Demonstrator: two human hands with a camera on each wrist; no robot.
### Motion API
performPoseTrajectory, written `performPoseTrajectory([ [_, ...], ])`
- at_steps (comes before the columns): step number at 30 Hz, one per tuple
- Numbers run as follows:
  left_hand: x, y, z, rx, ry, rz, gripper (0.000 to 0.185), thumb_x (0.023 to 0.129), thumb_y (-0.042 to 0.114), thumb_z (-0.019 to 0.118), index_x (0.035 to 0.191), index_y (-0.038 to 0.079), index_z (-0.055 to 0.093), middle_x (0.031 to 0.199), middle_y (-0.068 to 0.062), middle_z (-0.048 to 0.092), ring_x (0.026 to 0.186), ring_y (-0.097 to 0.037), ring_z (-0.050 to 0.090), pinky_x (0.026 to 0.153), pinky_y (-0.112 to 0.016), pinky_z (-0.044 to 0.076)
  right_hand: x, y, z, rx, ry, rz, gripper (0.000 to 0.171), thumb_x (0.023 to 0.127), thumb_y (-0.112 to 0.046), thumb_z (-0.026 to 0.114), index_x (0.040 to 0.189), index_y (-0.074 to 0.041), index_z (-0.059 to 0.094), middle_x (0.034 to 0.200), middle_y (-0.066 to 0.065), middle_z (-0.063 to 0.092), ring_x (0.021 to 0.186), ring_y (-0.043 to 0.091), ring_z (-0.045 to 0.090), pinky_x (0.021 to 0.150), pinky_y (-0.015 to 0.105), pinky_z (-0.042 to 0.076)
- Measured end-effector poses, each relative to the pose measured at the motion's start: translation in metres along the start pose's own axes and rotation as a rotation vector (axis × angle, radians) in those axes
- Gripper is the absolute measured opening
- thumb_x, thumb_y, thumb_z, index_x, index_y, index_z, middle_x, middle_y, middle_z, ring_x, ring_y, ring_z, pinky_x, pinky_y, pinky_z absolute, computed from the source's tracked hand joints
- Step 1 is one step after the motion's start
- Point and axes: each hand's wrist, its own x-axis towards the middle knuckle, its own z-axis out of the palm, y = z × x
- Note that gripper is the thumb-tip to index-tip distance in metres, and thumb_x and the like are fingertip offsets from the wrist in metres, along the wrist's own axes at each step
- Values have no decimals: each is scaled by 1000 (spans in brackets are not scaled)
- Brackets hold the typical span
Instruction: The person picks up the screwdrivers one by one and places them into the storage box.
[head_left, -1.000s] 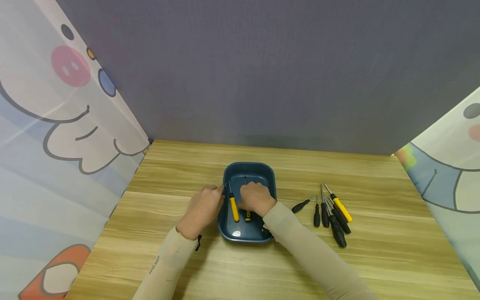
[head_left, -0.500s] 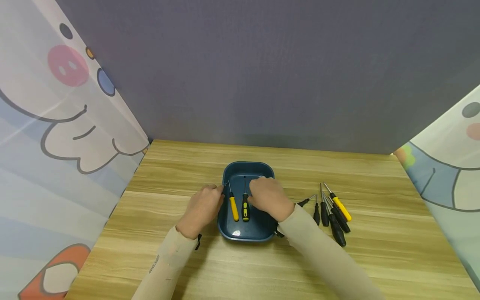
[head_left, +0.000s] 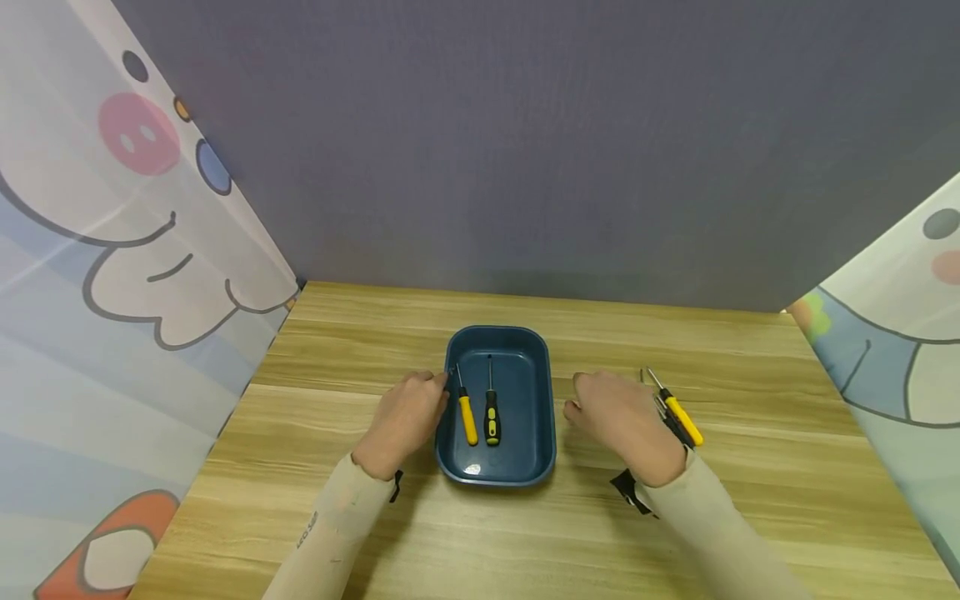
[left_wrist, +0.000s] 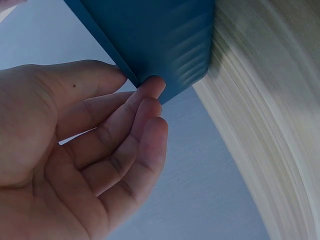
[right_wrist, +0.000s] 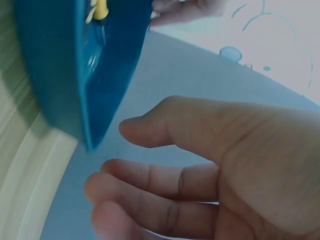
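My left hand (head_left: 405, 417) pinches the left rim of a dark blue tray (head_left: 497, 482); in the left wrist view, thumb and index finger (left_wrist: 150, 89) meet at the rim. Inside the tray lie a yellow-handled screwdriver (head_left: 468, 419) and, right of it, a black and yellow screwdriver (head_left: 492, 418), shafts pointing away from me. My right hand (head_left: 618, 417) is over the table just right of the tray, not touching it. In the right wrist view its thumb stands apart from loosely bent fingers (right_wrist: 150, 202), with nothing between them.
Right of my right hand lies another yellow-handled screwdriver (head_left: 684, 421), beside black-handled screwdrivers (head_left: 677, 431) mostly hidden under the hand and wrist. Everything stands on a wooden table (head_left: 787, 467). A grey panel (head_left: 525, 167) rises behind it, with printed cloth (head_left: 142, 275) along the left side.
My right hand has let go of the black and yellow screwdriver in the tray, then moved right, out over the table and across the screwdriver group. The left hand has stayed at the rim.
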Motion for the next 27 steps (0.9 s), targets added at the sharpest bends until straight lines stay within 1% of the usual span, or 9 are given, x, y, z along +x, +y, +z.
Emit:
performPoseTrajectory([
  [2, 0, 0, 0, -1, 2, 3, 24, 93, 9, 70, 115, -2, 69, 90, -11, 67, 80, -26, 65, 59, -36, 56, -8, 11, -1, 5, 11, 20, 25, 92, -18, 60, 69, -13, 51, 57, 0, 40, 48, 15, 38, 43, 29, 28],
  [3, 0, 1, 0, -2, 2, 4, 24, 93, 9, 70, 115, -3, 69, 90, -11, 67, 80, -26, 65, 59, -36, 56, -12, 16, -1, 14, 13, 32, 24, 93, -19, 61, 72, -13, 53, 58, 0, 42, 49, 16, 40, 43, 29, 30],
  [5, 0, 1, -1, -2, 1, 7, 25, 93, 8, 70, 116, -3, 69, 92, -12, 68, 81, -26, 65, 61, -36, 57, -20, 28, 1, 30, 43, 46, 24, 94, -19, 63, 73, -13, 55, 57, 0, 45, 47, 16, 42, 42, 30, 32],
  [8, 0, 1, -1, -3, 5, 12, 26, 93, 8, 70, 116, -4, 68, 93, -13, 68, 82, -27, 66, 62, -37, 57, -31, 46, 5, 59, 71, 74, 27, 95, -19, 64, 72, -13, 53, 57, 0, 44, 47, 16, 41, 42, 30, 32],
  [12, 0, 0, 0, 0, 6, 10, 26, 93, 8, 70, 116, -4, 69, 93, -13, 67, 82, -27, 65, 62, -37, 57, -44, 68, 13, 71, 100, 106, 31, 94, -19, 65, 68, -15, 49, 57, 0, 42, 48, 17, 39, 43, 30, 31],
  [16, -1, 0, 0, -3, 0, 2, 26, 94, 8, 70, 117, -4, 68, 95, -14, 68, 84, -28, 66, 64, -39, 58, -54, 84, 20, 78, 105, 140, 28, 92, -20, 68, 70, -14, 52, 59, 0, 44, 50, 19, 41, 43, 33, 33],
  [21, -1, 0, 0, -4, 6, 7, 27, 93, 8, 70, 117, -4, 68, 96, -14, 68, 85, -29, 66, 64, -40, 58, -64, 100, 31, 93, 93, 176, 31, 92, -22, 70, 70, -14, 49, 60, 1, 43, 53, 20, 41, 44, 34, 33],
  [25, 0, 0, 1, 1, 10, 9, 27, 93, 8, 70, 117, -4, 68, 96, -14, 68, 85, -28, 66, 64, -39, 58, -69, 109, 43, 111, 67, 190, 33, 93, -22, 70, 68, -14, 48, 57, 0, 43, 49, 18, 41, 42, 32, 33],
  [27, 0, 0, 1, 3, 10, 8, 27, 93, 9, 70, 117, -4, 68, 96, -14, 68, 85, -28, 66, 64, -39, 58, -70, 112, 49, 132, 48, 196, 31, 94, -21, 69, 69, -14, 51, 56, 0, 44, 48, 16, 41, 42, 31, 34],
])
